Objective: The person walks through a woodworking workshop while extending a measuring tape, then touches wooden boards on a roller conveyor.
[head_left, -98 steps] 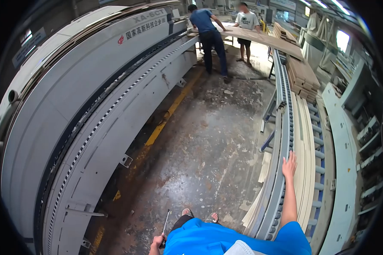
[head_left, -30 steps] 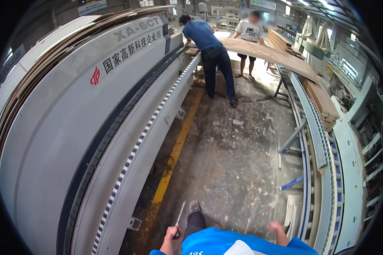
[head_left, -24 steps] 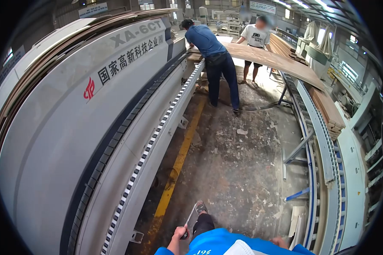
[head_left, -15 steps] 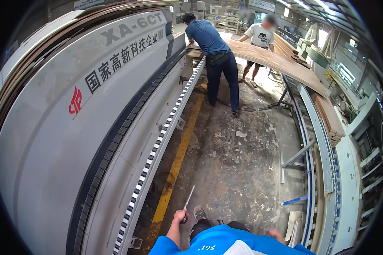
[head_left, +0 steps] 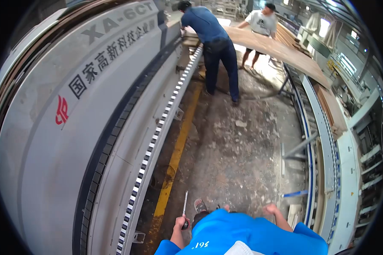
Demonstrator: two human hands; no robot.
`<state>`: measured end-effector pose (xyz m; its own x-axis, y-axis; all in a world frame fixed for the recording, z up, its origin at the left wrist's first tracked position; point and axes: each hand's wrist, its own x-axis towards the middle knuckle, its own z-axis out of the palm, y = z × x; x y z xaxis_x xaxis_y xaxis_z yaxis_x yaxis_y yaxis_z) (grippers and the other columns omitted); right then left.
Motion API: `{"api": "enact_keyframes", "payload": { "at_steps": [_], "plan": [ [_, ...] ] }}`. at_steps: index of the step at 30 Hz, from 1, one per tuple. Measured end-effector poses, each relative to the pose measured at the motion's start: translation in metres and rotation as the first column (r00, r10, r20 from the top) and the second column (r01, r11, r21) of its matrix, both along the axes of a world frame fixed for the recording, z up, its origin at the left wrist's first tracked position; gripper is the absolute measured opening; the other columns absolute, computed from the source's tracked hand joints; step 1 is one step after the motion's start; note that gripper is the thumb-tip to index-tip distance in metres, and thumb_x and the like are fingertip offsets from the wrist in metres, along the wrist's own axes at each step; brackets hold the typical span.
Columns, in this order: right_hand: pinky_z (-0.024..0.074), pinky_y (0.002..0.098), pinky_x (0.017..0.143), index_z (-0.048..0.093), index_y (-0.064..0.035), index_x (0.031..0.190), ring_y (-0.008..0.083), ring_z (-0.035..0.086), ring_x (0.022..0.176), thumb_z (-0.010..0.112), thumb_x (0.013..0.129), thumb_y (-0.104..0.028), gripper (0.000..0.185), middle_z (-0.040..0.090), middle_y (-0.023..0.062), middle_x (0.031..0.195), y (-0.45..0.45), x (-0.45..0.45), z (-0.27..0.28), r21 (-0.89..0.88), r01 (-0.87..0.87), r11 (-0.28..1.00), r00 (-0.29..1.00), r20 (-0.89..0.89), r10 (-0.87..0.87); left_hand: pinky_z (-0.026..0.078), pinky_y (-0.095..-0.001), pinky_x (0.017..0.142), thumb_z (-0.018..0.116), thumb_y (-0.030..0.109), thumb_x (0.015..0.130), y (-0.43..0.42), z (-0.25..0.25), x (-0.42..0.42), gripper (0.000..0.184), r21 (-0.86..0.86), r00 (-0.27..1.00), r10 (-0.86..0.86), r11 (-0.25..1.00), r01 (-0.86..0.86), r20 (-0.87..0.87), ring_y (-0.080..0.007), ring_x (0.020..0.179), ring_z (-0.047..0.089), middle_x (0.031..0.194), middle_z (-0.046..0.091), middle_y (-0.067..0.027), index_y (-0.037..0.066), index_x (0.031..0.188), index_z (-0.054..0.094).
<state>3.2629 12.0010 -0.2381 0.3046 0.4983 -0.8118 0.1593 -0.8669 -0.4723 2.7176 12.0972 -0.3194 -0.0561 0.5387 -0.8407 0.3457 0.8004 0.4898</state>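
My left hand [head_left: 181,222] is closed around a tape measure [head_left: 185,225], low beside my left leg. A short length of its blade [head_left: 185,203] is drawn out and points forward over the floor. My right hand [head_left: 271,208] hangs in the air on the other side of my blue shirt [head_left: 234,231]. Its fingers are loosely curled, and nothing shows in them. The long machine with a black-and-white toothed strip [head_left: 155,138] runs along my left, apart from the hand with the tape.
Ahead, a person in dark blue [head_left: 217,44] bends over the machine's far end. Another person in a light shirt [head_left: 261,23] stands by a large wooden sheet [head_left: 281,53]. A roller conveyor frame [head_left: 321,136] runs along the right. A yellow line [head_left: 176,157] marks the floor.
My right hand has swung forward and up, more fully into view. The tape measure has dropped slightly lower, its blade more upright. The whole view has shifted a little.
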Motion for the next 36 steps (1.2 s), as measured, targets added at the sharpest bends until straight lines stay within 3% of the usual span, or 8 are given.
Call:
{"api": "enact_keyframes", "payload": {
  "at_steps": [3,5,8,16,20,23,27,36],
  "plan": [
    [0.0399,0.0299,0.039,0.060,-0.0015,0.070,0.0177,0.052,0.045,0.050,0.075,-0.006,0.012,0.056,0.0093,0.058,-0.004,0.012,-0.018,-0.007,-0.020,1.000,1.000,-0.006,0.020,0.046,-0.0351,0.054,0.036,0.033,0.086,-0.014,0.043,0.012,0.045,-0.232,0.993,0.045,0.973,-0.019,0.108,-0.0203,0.058,0.058,0.065,0.060,-0.0101,0.002,0.068,0.064],
    [0.0404,0.0293,0.039,0.060,-0.0031,0.070,0.0165,0.052,0.047,0.048,0.075,-0.006,0.013,0.056,0.0076,0.060,0.003,0.009,-0.019,-0.035,0.108,0.993,0.992,-0.053,-0.110,0.044,-0.0346,0.046,0.037,0.034,0.086,-0.016,0.022,0.015,0.044,-0.139,0.999,0.033,0.990,-0.029,0.023,-0.0190,0.052,0.056,0.062,0.058,-0.0090,0.003,0.067,0.063],
    [0.0410,0.0289,0.040,0.061,-0.0036,0.072,0.0158,0.053,0.048,0.049,0.074,-0.007,0.013,0.057,0.0071,0.062,0.000,0.007,-0.017,-0.061,0.113,0.992,0.992,-0.056,-0.116,0.044,-0.0341,0.047,0.038,0.037,0.085,-0.013,0.010,0.018,0.045,-0.093,0.985,0.107,0.991,-0.095,0.134,-0.0186,0.053,0.056,0.061,0.058,-0.0086,0.003,0.068,0.063],
    [0.0418,0.0263,0.042,0.061,-0.0022,0.066,0.0150,0.053,0.048,0.055,0.071,-0.009,0.010,0.056,0.0071,0.057,-0.029,0.003,-0.029,-0.038,0.026,0.999,1.000,-0.006,-0.026,0.044,-0.0340,0.048,0.039,0.037,0.085,0.000,0.018,0.019,0.045,-0.132,0.999,0.008,0.991,-0.002,0.047,-0.0186,0.052,0.055,0.062,0.058,-0.0091,0.003,0.070,0.064],
    [0.0449,0.0279,0.044,0.060,-0.0015,0.063,0.0154,0.054,0.048,0.059,0.068,-0.012,0.012,0.057,0.0083,0.059,-0.053,-0.005,-0.029,-0.151,0.189,0.970,0.980,-0.036,-0.197,0.044,-0.0335,0.048,0.039,0.036,0.085,0.003,0.019,0.019,0.044,-0.111,1.000,-0.023,0.993,0.025,0.013,-0.0183,0.053,0.055,0.064,0.058,-0.0091,0.003,0.070,0.064],
    [0.0447,0.0278,0.044,0.059,-0.0010,0.062,0.0154,0.054,0.048,0.059,0.068,-0.012,0.012,0.056,0.0081,0.058,-0.069,-0.011,-0.026,-0.154,0.190,0.970,0.980,-0.034,-0.197,0.042,-0.0342,0.042,0.039,0.036,0.085,0.004,0.037,0.020,0.044,-0.206,0.997,-0.067,0.976,0.073,0.036,-0.0192,0.049,0.054,0.062,0.058,-0.0096,0.002,0.068,0.063],
    [0.0445,0.0277,0.044,0.059,-0.0003,0.063,0.0157,0.054,0.048,0.058,0.068,-0.011,0.012,0.056,0.0081,0.058,-0.078,-0.012,-0.028,-0.187,0.244,0.952,0.968,-0.019,-0.252,0.038,-0.0343,0.035,0.037,0.034,0.085,0.007,0.034,0.025,0.044,-0.136,0.996,-0.084,0.987,0.081,-0.019,-0.0202,0.043,0.052,0.055,0.056,-0.0101,0.002,0.068,0.061],
    [0.0447,0.0267,0.045,0.061,0.0002,0.067,0.0159,0.055,0.050,0.056,0.069,-0.009,0.010,0.058,0.0082,0.062,-0.076,0.000,-0.033,-0.153,0.255,0.955,0.965,-0.026,-0.262,0.036,-0.0343,0.033,0.034,0.036,0.086,0.021,0.067,0.035,0.042,-0.232,0.985,-0.158,0.957,0.171,0.075,-0.0207,0.037,0.049,0.053,0.054,-0.0098,0.004,0.076,0.059]
  ]
}}
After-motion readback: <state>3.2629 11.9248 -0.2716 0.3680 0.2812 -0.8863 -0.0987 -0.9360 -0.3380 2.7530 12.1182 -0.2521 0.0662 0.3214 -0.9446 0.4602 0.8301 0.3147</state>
